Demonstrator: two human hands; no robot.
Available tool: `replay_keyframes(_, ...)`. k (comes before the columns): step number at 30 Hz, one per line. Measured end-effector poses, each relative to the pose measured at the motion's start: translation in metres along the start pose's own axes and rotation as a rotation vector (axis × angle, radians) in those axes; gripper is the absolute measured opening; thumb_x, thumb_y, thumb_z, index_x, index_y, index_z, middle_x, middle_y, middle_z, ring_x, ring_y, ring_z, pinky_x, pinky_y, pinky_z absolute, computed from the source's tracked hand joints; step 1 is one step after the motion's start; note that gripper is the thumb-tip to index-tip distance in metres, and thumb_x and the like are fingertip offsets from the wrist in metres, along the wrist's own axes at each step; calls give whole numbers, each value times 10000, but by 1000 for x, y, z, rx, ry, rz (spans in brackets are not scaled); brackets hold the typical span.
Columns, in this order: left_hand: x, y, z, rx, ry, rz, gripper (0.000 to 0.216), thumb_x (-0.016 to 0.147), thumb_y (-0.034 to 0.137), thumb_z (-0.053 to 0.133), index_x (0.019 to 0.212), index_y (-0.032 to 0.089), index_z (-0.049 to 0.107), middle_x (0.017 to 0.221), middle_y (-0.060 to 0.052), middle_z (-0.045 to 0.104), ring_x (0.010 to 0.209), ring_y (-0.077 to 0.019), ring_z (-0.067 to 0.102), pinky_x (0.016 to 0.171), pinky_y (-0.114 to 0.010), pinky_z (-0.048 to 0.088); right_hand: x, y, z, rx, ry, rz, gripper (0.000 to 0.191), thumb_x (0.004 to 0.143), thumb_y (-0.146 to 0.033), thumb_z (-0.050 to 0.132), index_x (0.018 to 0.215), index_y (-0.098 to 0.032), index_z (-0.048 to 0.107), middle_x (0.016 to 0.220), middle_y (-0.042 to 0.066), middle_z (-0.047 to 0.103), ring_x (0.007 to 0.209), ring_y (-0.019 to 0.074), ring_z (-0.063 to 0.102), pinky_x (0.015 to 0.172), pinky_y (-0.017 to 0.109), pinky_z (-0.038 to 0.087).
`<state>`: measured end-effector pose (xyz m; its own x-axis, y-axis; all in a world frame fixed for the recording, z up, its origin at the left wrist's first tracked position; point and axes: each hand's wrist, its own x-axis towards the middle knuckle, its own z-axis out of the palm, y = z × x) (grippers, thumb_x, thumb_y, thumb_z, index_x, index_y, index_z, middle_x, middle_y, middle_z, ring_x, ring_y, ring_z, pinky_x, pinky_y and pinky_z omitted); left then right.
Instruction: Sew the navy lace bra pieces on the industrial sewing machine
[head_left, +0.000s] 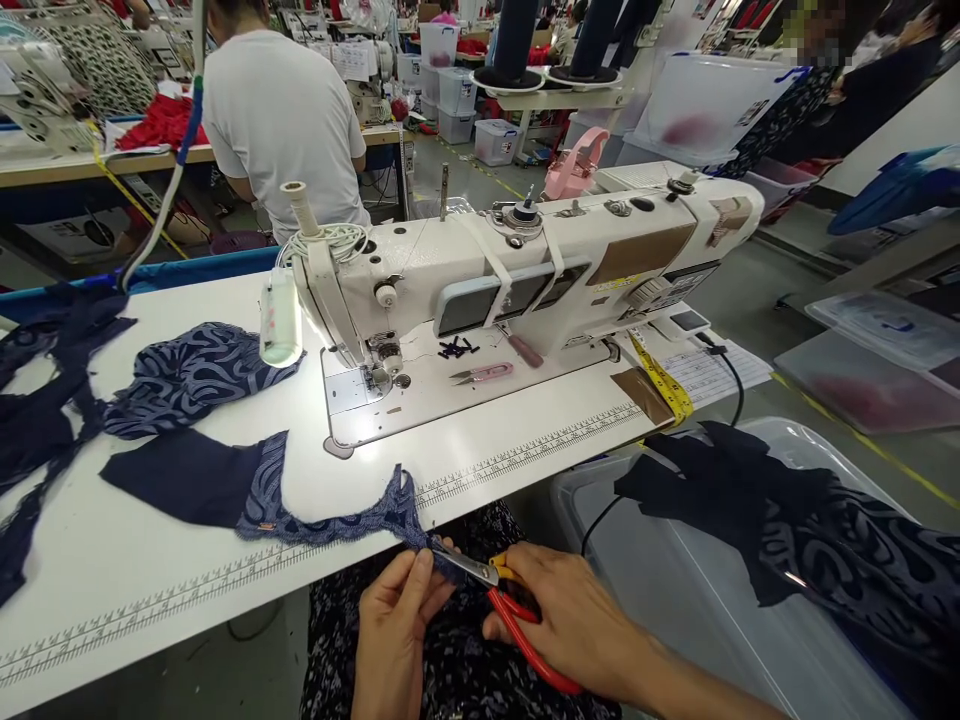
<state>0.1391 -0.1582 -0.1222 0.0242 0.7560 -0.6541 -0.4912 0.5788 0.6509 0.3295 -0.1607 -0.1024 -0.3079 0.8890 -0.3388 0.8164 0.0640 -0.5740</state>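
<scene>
- Two hands work low at the near edge of the desk (525, 440), over the person's lap.
- Left hand (394, 620): thumb and fingers pressed together on the tip of a navy lace strip (337, 522), holding it taut just off the desk edge.
- Right hand (581, 620): closed around red-handled scissors (517, 620); the blades point left and meet the lace tip right beside the left thumb. Whether the blades are open or shut is too small to tell.
- Lace strip trails from the hands up onto the desk, joined to a dark navy panel (187, 475) lying flat left of the sewing machine (525, 270).
- Step in hand, as I judge it: trimming a thread end or excess at the lace tip. The cut calls for keeping the lace tight and the blades clear of the pinching fingers and of the lace itself.
- A patterned blue piece (187, 375) lies farther back on the desk; small pink snips (484, 373) rest on the machine bed.
- A clear bin (675, 590) to the right holds more dark garments.
- Writing: a printed ruler scale runs along the desk front, and a yellow measuring tape (664, 385) lies at the right; digits unreadable. No brand name legible on the machine.
- Another person in a white shirt (281, 120) sits at the desk beyond, back turned.
</scene>
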Motion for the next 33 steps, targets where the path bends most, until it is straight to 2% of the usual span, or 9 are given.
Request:
replay_keyframes(6,0,-8,1,21,-39,8,368,662,451,841,851,145,765,998,-104,751,941,-262,701,835,-335,575,3,-1,7,-10,20,-9,415,912,-602,545,805,-202,524,817,25,635,713,185,597,621,281,394)
replay_keyframes(12,2,5,-1,-14,-29,-22,358,683,434,833,890,153,750,1030,-111,749,960,-253,702,821,-319,573,1,0,5,63,-24,3,426,896,-584,588,724,-211,475,745,-19,612,664,156,584,592,262,373)
replay_keyframes(17,3,10,-2,41,-27,-42,357,686,447,828,883,158,758,1053,-94,745,1037,-270,677,922,-353,553,-3,-1,2,0,36,-1,380,904,-577,578,831,-205,549,850,28,652,764,202,631,637,287,412)
replay_keyframes(23,2,2,6,32,-26,-26,369,715,479,800,912,169,763,1083,-80,739,1104,-278,651,1007,-367,508,-1,-1,15,-118,117,2,380,923,-569,551,857,-194,545,891,78,660,804,244,637,658,321,428)
replay_keyframes(28,4,-2,11,-24,0,-24,351,691,467,822,862,165,767,1042,-81,752,1116,-277,652,1055,-380,472,-1,-2,27,-25,106,44,351,952,-539,518,839,-207,525,882,53,666,791,219,637,675,304,437)
replay_keyframes(33,5,-5,9,-49,10,-18,361,658,455,849,857,164,768,999,-76,761,1104,-265,660,1063,-367,464,-1,-5,26,32,88,90,371,920,-572,536,826,-214,515,868,42,655,764,208,620,666,300,440)
